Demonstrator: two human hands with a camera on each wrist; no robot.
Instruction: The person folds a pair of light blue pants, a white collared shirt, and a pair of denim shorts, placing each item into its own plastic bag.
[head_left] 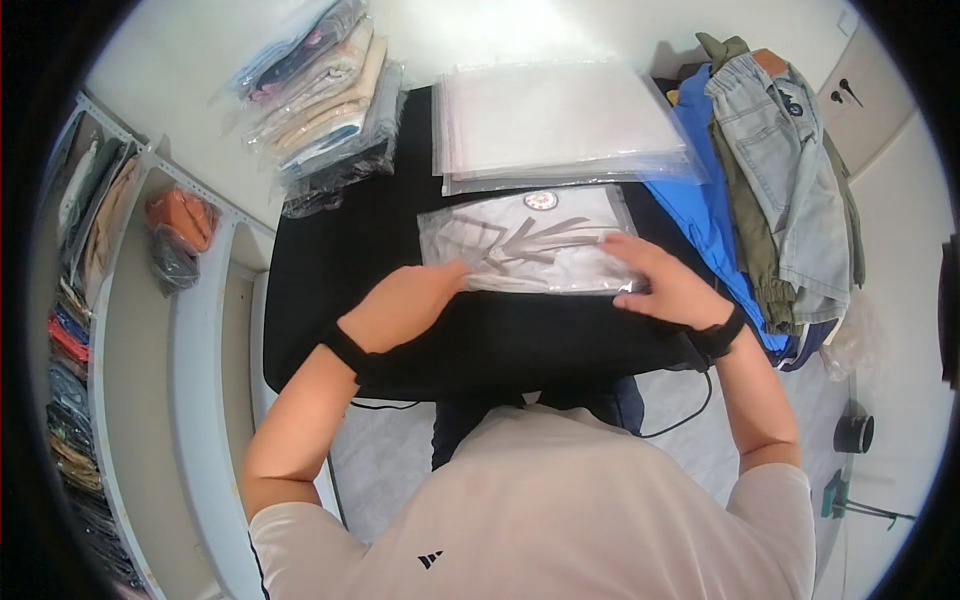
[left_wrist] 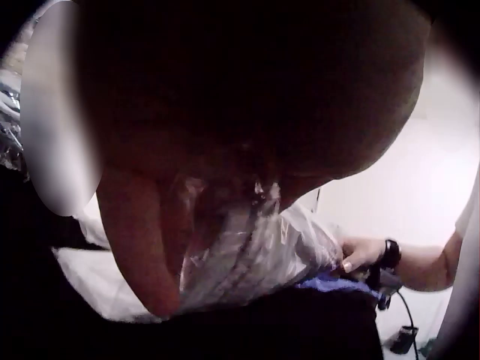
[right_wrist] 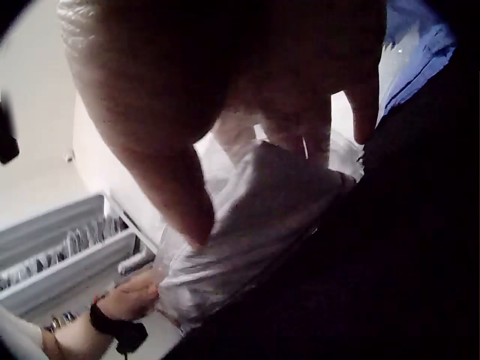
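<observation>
A clear plastic bag (head_left: 560,265) with a folded light garment inside, dark strips and a round badge showing through, lies on the black table (head_left: 480,350). At its near left corner, the left hand (head_left: 405,305) pinches the edge; the left wrist view has the thumb against the shiny plastic (left_wrist: 247,262). Over the right end is the right hand (head_left: 675,285), thumb and fingers apart, fingertips resting on the bag. The right wrist view also shows these spread fingers on the bag (right_wrist: 255,210), with the left hand (right_wrist: 135,295) at its other end.
Stacked flat clear bags (head_left: 560,120) lie behind the bag. Bagged garments (head_left: 335,110) are piled at the back left. Trousers and other clothes (head_left: 785,190) hang over the right side. Shelves (head_left: 150,380) with packed clothes stand at the left; a cable (head_left: 705,405) hangs near the right wrist.
</observation>
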